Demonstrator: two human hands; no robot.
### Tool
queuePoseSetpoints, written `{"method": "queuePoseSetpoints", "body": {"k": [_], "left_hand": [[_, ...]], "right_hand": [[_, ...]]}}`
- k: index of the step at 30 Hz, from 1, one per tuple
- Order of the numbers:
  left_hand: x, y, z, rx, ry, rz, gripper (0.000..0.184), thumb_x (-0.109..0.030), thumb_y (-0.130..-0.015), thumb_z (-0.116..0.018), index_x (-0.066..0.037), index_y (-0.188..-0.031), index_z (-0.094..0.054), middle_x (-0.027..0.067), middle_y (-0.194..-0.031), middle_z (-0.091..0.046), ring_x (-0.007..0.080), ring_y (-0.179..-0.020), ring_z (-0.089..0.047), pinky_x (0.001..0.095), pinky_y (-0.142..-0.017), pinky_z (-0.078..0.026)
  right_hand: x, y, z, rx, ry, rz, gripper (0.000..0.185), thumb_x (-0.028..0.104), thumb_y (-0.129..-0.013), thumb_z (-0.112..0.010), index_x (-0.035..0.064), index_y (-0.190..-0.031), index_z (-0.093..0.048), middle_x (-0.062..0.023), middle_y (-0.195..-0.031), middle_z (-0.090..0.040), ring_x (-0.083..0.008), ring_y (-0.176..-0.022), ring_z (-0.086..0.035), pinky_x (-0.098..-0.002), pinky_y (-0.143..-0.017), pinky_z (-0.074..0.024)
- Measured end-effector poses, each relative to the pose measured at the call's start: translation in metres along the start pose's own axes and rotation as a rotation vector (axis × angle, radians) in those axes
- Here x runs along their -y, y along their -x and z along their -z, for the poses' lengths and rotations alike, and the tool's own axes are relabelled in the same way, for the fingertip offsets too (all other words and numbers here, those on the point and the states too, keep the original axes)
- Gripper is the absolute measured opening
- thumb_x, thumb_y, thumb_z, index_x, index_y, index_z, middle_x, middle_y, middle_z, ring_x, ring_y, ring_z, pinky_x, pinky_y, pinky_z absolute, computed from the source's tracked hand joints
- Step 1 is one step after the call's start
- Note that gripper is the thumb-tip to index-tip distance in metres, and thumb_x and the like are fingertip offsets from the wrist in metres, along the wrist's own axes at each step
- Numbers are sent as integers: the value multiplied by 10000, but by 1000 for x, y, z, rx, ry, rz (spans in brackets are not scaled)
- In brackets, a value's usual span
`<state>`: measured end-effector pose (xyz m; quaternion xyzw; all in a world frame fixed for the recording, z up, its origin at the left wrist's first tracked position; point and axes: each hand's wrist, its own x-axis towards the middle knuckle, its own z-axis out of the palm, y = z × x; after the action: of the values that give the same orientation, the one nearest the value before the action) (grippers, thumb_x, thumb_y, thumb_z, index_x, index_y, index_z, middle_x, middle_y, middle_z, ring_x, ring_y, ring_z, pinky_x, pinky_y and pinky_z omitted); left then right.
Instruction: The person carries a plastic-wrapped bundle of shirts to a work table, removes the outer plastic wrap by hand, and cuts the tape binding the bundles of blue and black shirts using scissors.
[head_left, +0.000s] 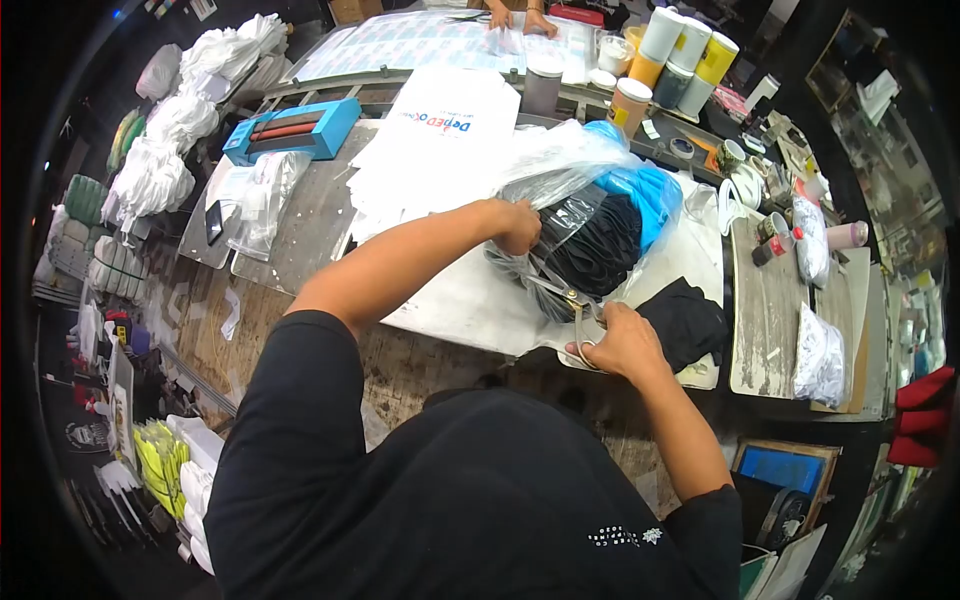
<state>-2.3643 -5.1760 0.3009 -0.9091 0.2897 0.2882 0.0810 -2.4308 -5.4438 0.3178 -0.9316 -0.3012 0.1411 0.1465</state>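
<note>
My right hand (622, 343) grips a pair of scissors (574, 298) by the handles, and their blades point up and left into clear plastic. My left hand (517, 228) is closed on the edge of a clear plastic bag (545, 165). Folded black cloth (595, 245) fills the near part of the bag, with bright blue cloth (640, 195) behind it. Right of my right hand lies a loose folded black garment (685, 322). The bag rests on a white-covered board (450, 300). The blade tips are partly hidden by the plastic.
White printed sheets (430, 130) lie beyond my left arm. A blue laminator-like machine (292, 132) stands farther left, near a phone (214, 222). Several ink jars (690, 60) stand at the back. Another person's hands (520, 20) work at the far table. A bottle (775, 246) lies right.
</note>
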Motion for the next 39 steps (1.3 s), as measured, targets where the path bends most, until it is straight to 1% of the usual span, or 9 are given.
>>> {"method": "queuePoseSetpoints", "body": {"k": [16, 19, 22, 27, 30, 32, 33, 36, 39], "left_hand": [[-19, 0, 1, -4, -102, -19, 298, -147, -794, -460, -78, -975, -686, 83, -1066, -640, 269, -1072, -526, 410, -906, -376], [-22, 9, 7, -106, 72, 84, 248, -79, -713, -494, -95, -849, -700, 106, -923, -645, 282, -1047, -497, 396, -880, -398], [8, 23, 17, -355, 358, -102, 159, -55, -670, -551, -16, -768, -670, 194, -763, -615, 341, -772, -583, 394, -730, -462], [20, 87, 29, -267, 238, 269, 150, -62, -695, -558, 0, -773, -669, 189, -856, -641, 329, -812, -615, 390, -717, -477], [36, 96, -1, -382, -14, 399, 220, -79, -690, -575, -16, -879, -667, 167, -1098, -601, 305, -1041, -561, 401, -884, -440], [32, 104, -11, -441, -166, 689, 295, -118, -709, -585, -37, -988, -635, 141, -1260, -506, 299, -1237, -415, 477, -1050, -286], [34, 97, -25, -523, -37, 755, 307, -184, -742, -596, -50, -1018, -598, 134, -1262, -492, 302, -1310, -321, 541, -1091, -158], [-3, 91, -37, -980, 10, 473, 290, -203, -751, -626, -40, -985, -579, 139, -1171, -546, 317, -1266, -387, 525, -1079, -212], [-9, 91, -70, -1317, 249, 512, 252, -167, -726, -675, -48, -918, -562, 132, -939, -607, 364, -1178, -477, 515, -1065, -262]], "right_hand": [[-36, -44, 11, 135, 149, 280, 527, 485, -582, -777, 38, -791, -591, -138, -789, -640, -337, -773, -618, -432, -690, -481], [-60, -55, 6, 158, 91, 369, 391, 359, -634, -755, 35, -772, -585, -154, -756, -630, -343, -752, -615, -427, -663, -475], [-66, -53, 6, 238, 54, 427, 303, 268, -643, -730, 34, -769, -585, -153, -762, -633, -338, -749, -616, -421, -662, -478], [-54, -44, 17, 213, 99, 428, 357, 316, -616, -748, 37, -770, -587, -139, -770, -633, -326, -740, -615, -410, -660, -482], [-45, -28, 17, 203, 148, 419, 479, 414, -593, -763, 29, -823, -596, -124, -801, -623, -320, -779, -612, -407, -692, -479], [-51, -23, 12, 162, 134, 437, 524, 455, -581, -768, 23, -824, -599, -131, -798, -626, -330, -777, -609, -412, -703, -477], [-54, -19, 12, 164, 138, 440, 524, 455, -581, -768, 23, -824, -599, -131, -798, -626, -330, -777, -609, -412, -703, -477], [-55, -7, 11, 148, 27, 317, 564, 484, -563, -787, 8, -797, -595, -148, -788, -623, -339, -760, -605, -410, -688, -472], [-59, 10, 14, 115, -121, 189, 598, 496, -528, -825, -12, -739, -593, -169, -714, -603, -338, -683, -598, -389, -625, -466]]}}
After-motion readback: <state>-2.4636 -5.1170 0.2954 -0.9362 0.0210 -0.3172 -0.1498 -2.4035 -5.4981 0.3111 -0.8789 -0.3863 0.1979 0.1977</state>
